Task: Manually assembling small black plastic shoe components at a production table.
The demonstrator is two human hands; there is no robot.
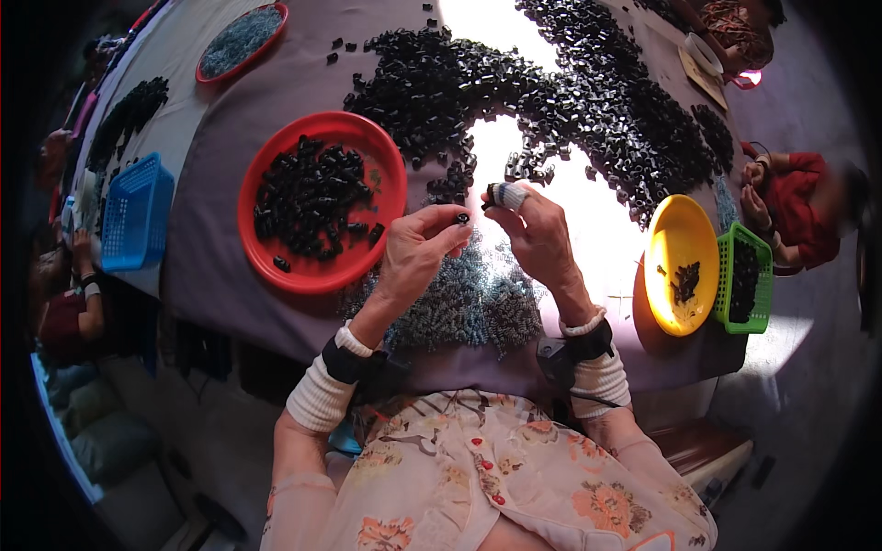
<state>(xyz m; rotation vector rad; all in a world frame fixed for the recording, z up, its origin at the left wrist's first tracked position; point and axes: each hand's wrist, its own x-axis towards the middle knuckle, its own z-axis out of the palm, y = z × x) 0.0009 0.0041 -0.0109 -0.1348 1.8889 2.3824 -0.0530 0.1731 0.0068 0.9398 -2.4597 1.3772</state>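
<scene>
My left hand [415, 250] is closed in a pinch, with a small black cylindrical part [462, 219] at the tips of thumb and forefinger. A short gap away, my right hand [540, 237] pinches another small black piece [490, 195], mostly hidden by the fingers. One right finger wears a pale cloth wrap [508, 194]. Beneath both hands lies a heap of small blue-grey pieces [459, 308] that look like springs. Just left of my left hand, a red plate [393, 161] holds many black cylindrical parts [308, 197].
A large pile of black parts [634, 110] spreads across the far side. To the right stand a yellow plate [684, 239] and a green basket [755, 317], with a person in red [804, 207] beyond. At left are a blue basket [138, 216] and a red-rimmed tray [276, 41].
</scene>
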